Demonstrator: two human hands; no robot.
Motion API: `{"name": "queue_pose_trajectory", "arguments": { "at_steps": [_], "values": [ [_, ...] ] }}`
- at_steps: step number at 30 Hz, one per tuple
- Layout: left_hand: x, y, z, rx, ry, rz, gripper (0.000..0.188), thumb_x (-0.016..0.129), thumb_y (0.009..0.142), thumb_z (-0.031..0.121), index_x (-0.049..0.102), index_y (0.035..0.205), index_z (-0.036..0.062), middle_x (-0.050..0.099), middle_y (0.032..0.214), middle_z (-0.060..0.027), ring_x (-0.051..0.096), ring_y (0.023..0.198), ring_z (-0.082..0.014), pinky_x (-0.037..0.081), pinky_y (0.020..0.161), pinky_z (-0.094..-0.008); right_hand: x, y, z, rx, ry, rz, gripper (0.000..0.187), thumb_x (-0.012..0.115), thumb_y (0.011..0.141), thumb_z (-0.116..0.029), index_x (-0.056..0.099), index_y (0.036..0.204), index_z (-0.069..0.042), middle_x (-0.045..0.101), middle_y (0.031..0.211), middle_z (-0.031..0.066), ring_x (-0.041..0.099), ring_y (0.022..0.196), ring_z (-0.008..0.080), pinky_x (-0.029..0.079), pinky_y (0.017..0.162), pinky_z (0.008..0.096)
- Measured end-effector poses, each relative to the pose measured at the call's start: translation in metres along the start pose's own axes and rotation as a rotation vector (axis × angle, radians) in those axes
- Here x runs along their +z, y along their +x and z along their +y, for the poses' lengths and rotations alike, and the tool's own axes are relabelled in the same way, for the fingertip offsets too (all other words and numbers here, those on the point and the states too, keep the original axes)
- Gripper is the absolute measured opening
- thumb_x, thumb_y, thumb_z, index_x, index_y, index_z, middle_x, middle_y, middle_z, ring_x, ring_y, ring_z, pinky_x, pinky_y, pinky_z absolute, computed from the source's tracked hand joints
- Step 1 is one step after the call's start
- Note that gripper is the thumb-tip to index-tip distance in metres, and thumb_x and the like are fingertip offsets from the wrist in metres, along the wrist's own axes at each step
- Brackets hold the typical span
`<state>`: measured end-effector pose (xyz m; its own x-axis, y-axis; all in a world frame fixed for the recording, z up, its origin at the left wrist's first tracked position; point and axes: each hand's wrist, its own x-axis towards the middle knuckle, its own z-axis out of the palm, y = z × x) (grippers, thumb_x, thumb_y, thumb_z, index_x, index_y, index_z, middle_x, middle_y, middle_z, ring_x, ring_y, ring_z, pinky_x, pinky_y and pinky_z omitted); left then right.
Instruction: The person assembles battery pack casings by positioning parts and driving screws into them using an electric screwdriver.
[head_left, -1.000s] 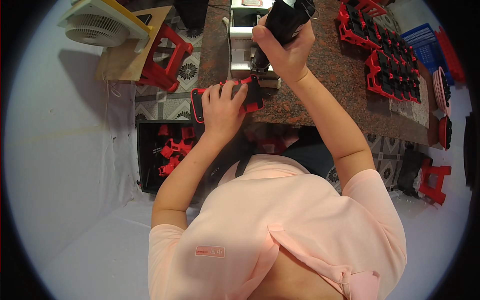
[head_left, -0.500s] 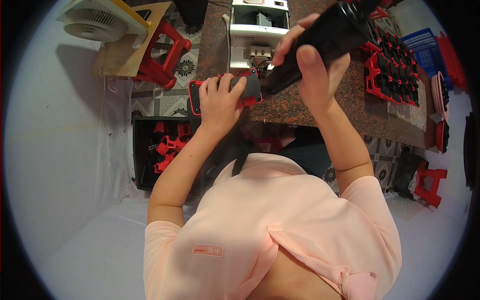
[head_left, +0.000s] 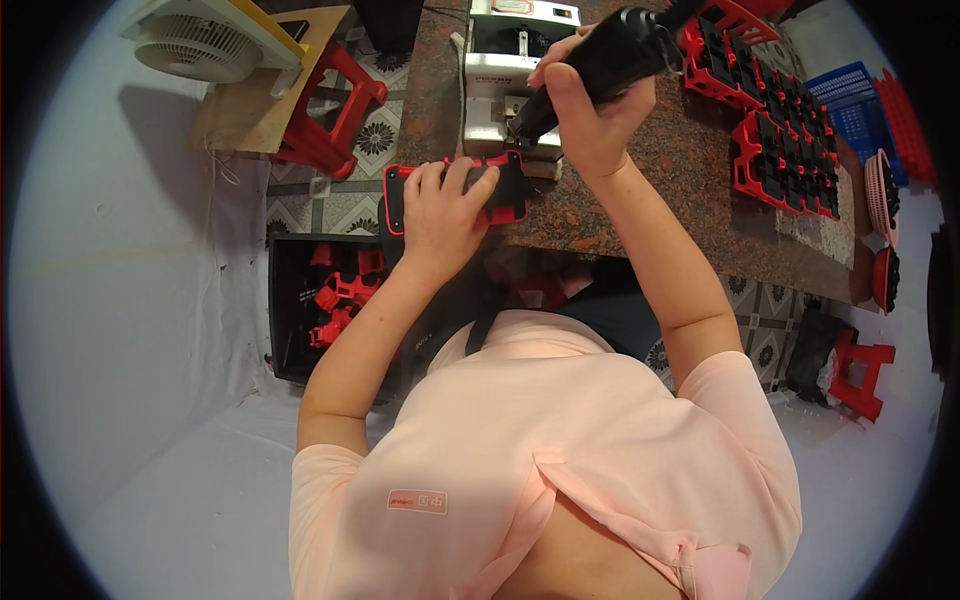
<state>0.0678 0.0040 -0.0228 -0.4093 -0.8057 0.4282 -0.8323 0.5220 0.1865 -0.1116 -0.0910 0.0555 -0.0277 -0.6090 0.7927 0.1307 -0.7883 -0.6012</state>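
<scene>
At the worktop edge: the left hand [head_left: 440, 215] presses a red and black plastic part [head_left: 500, 195] flat on the speckled stone worktop [head_left: 650, 190], part of it overhanging the near edge.
Left grip: fingers spread over the top of the part, thumb side toward the body, holding it down rather than lifting it.
Right grip: the right hand [head_left: 590, 115] is wrapped tight round a black power screwdriver [head_left: 600, 60], its tip pointing down at the far right corner of the part.
Just changed: half a second ago the screwdriver was lifted and swung out to the right, lying slanted with its tip off the part; now it stands steeper and its tip is back at the part's far edge. I judge that another fastening point is being addressed.
Against one second ago: the tool is again close to the stance it had then, though leaning more to the right; the left hand and the part have barely shifted.
Behind the part: a white box-like machine [head_left: 505, 60] stands on the worktop, touching or just beside the part's far edge.
Right of the worktop: rows of red and black parts [head_left: 785, 140] lie stacked, well apart from the hands.
Floor, left: a black crate [head_left: 290, 300] holds loose red pieces [head_left: 335, 295]; farther off are a red stool [head_left: 325, 110] and a white fan [head_left: 195, 45].
</scene>
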Motion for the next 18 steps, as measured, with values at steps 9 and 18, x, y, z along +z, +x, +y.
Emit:
{"name": "queue_pose_trajectory", "arguments": {
  "at_steps": [9,18],
  "values": [
    [0.005,0.002,-0.001,-0.007,0.014,0.022,0.067,0.083,0.058,0.016,0.061,0.122,0.0161,0.054,0.119,-0.0070,0.051,0.110,-0.0306,0.039,0.098,-0.0471,0.020,0.041,-0.012,0.425,-0.028,0.103,0.023,0.070,0.090,-0.016,0.052,0.097,-0.004,0.059,0.074,0.0012,0.055,0.055,0.0079,0.046,0.051,0.0240],
    [0.008,0.004,0.000,-0.036,0.016,0.048,0.070,0.083,0.058,0.017,0.060,0.125,0.0178,0.054,0.119,-0.0070,0.050,0.109,-0.0303,0.038,0.098,-0.0473,-0.011,0.014,-0.060,0.249,0.164,-0.014,0.048,0.067,0.092,-0.035,0.046,0.115,0.001,0.062,0.078,0.0134,0.062,0.062,0.0185,0.052,0.057,0.0286]
  ]
}}
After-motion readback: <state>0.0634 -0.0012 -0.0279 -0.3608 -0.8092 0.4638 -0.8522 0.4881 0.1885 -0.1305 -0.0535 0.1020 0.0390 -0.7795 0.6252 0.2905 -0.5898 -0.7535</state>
